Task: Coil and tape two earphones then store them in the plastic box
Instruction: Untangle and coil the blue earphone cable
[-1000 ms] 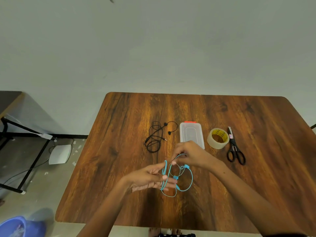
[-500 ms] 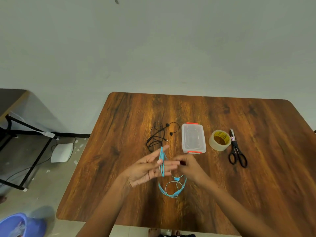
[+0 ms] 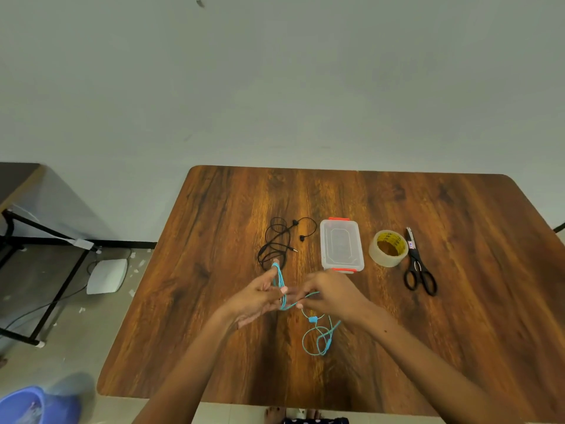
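Blue earphone (image 3: 280,289) looped over left hand (image 3: 260,296), fingers straight, spread, pointing 1 o'clock. Right hand (image 3: 331,296) pinches cord; slack dangles at 6 o'clock over table (image 3: 458,332). Black earphone (image 3: 275,243), plastic box (image 3: 341,244) at 12. Tape roll (image 3: 389,248) print unreadable.

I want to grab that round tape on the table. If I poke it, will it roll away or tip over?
Probably not. The tape roll lies flat on its side on the table, hole up, so a poke would likely slide it, not roll it. It looks wide and low, so tipping seems unlikely. Stood on edge, it would probably roll; the scissors close beside it might stop it.
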Tool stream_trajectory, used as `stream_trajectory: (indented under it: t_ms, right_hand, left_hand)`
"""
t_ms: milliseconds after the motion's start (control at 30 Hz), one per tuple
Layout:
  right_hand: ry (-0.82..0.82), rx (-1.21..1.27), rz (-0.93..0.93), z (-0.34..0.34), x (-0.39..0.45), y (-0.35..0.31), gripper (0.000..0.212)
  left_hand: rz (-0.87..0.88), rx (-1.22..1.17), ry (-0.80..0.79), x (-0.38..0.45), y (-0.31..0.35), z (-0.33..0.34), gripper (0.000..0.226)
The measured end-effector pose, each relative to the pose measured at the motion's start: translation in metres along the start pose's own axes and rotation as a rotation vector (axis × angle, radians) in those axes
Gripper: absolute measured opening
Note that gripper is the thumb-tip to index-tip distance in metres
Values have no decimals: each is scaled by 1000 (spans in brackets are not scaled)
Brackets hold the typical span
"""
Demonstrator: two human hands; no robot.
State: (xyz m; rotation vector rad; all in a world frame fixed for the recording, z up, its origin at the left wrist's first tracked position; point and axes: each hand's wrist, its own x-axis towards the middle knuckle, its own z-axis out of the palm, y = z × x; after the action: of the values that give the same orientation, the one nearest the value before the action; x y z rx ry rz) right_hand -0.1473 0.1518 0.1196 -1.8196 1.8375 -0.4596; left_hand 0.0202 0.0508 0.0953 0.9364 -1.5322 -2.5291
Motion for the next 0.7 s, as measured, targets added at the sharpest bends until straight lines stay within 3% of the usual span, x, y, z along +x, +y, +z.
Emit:
stream_trajectory:
  t_ms: [100, 267, 400, 600, 700]
  right_hand:
    - [-13, 18, -46, -22, 8, 0, 12]
    - [24, 250, -18, -41, 18, 7, 8]
    - [45, 475, -30, -34, 19, 15, 10]
    - [127, 829, 37, -12, 12, 24, 6]
    - [183, 924, 79, 9, 9, 17, 21]
  left_hand:
    - [-110, 81, -256, -6, -2, 2, 55]
    - [-141, 57, -558, -17, 6, 4, 60]
    - [-124, 41, -629, -22, 12, 6, 60]
    - [-16, -199, -677, -23, 15, 1, 66]
    - [28, -304, -696, -20, 16, 4, 66]
